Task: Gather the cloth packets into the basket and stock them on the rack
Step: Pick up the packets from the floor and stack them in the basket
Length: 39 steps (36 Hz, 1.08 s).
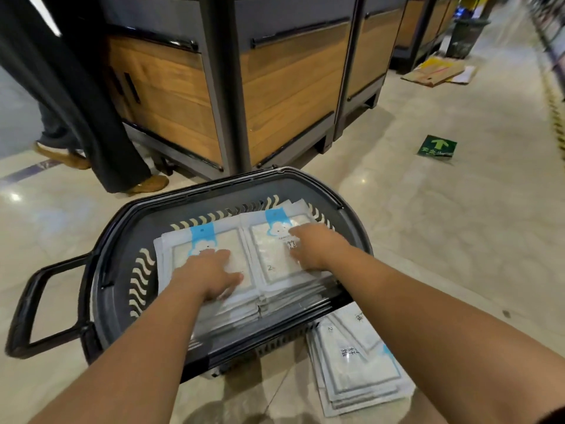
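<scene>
1. Polished shop floor (458, 240) runs past wood-panelled display units (290, 96). Someone's legs (101, 117) stand at the far left.
2. A dark basket (101, 270) sits on the floor with two side-by-side stacks of cloth packets (269, 255) inside, piled nearly to the rim.
3. The left hand (211, 272) lies flat on the left stack and the right hand (315, 247) on the right one. Both have their fingers spread and are pressing down, gripping nothing.
4. A loose pile of packets (360, 362) lies on the floor just beside the basket's near right corner, under the right forearm. Its long side runs roughly from the basket toward the person.
5. That pile likely goes in next, and the right hand is nearer. It would have to draw back and down to reach it.
</scene>
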Tool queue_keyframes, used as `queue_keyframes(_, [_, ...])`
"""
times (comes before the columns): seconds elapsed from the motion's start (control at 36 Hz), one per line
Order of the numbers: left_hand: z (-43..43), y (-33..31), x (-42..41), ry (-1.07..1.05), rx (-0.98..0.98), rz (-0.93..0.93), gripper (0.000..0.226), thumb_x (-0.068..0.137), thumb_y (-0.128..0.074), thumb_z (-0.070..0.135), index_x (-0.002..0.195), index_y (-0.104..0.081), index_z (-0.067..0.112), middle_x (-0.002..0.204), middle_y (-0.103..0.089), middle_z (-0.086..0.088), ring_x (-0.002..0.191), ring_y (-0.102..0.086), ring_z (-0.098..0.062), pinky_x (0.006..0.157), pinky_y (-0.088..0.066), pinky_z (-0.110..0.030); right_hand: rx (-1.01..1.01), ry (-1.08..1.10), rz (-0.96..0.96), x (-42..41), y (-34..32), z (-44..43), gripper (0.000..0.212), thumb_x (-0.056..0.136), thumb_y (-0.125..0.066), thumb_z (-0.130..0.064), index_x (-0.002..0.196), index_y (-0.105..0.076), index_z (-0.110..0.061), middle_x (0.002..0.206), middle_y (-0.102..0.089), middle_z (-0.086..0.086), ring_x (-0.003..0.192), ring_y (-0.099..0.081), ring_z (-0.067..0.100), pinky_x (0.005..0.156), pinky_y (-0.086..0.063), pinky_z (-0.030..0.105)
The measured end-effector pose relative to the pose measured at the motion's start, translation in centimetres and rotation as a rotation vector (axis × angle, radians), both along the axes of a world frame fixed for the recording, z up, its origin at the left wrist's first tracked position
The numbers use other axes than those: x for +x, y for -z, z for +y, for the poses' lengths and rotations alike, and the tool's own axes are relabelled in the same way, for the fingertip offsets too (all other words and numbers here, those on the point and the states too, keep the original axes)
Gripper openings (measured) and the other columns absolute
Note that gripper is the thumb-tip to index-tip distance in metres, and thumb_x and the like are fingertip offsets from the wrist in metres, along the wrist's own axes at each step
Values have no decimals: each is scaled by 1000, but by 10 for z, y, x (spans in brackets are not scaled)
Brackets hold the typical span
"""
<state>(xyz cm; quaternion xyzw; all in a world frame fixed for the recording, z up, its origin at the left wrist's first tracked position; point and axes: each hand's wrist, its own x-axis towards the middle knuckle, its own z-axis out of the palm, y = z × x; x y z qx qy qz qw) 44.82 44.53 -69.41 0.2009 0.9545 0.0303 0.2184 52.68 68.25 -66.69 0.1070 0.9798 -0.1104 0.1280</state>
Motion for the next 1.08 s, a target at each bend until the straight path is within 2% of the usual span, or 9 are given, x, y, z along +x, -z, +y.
queue_keyframes(0.14, [31,-20,15,-28,77,156,66,94,-45,65,151,-34,32,156,-38,-2,137,-42,-29,107,-41,-50,83,25,193,20,-32,24,50,100,-49,-37,149,-44,-25,146,-51,4,131,-44,26,107,-42,41])
queue_keyframes(0.25, [61,-34,22,27,167,265,67,94,-41,66,152,-33,32,157,-36,-1,138,-40,-28,106,-41,-48,91,77,270,41,-45,50,44,99,-50,-36,141,-50,-25,140,-54,4,124,-47,28,95,-45,40])
queue_keyframes(0.36, [94,-47,29,112,214,392,69,95,-36,67,155,-26,34,160,-31,-4,143,-33,-28,112,-35,-47,115,153,248,72,-48,84,55,97,-51,-44,149,-41,-28,149,-46,5,129,-45,30,102,-45,45])
queue_keyframes(0.47, [128,-59,41,198,262,464,71,95,-37,66,156,-22,34,162,-27,-4,145,-29,-30,113,-35,-47,150,270,183,108,-44,125,67,98,-51,-50,157,-26,-30,165,-24,5,146,-30,30,114,-36,46])
queue_keyframes(0.58, [168,-65,53,311,250,479,74,94,-34,70,157,-20,34,163,-24,-5,148,-24,-30,115,-32,-48,187,359,133,144,-37,165,71,98,-49,-53,159,-21,-30,167,-18,4,149,-26,28,113,-34,45])
queue_keyframes(0.75, [244,-62,91,507,277,512,69,96,-39,63,154,-27,28,156,-34,-8,140,-34,-29,111,-34,-45,214,487,89,203,-25,212,73,98,-50,-54,159,-19,-29,168,-12,5,151,-20,28,117,-32,46])
queue_keyframes(0.89, [307,-42,128,629,246,452,73,97,-35,65,158,-14,31,165,-17,-6,148,-21,-31,119,-25,-45,251,572,38,255,-4,245,76,98,-51,-55,160,-16,-28,169,-6,6,152,-16,29,118,-30,48])
queue_keyframes(1.08, [355,26,174,741,208,386,69,98,-33,62,158,-13,33,166,-12,-4,150,-17,-29,118,-24,-46,232,660,-62,318,47,278,76,100,-47,-55,161,-12,-25,169,-3,6,153,-13,30,118,-31,47])
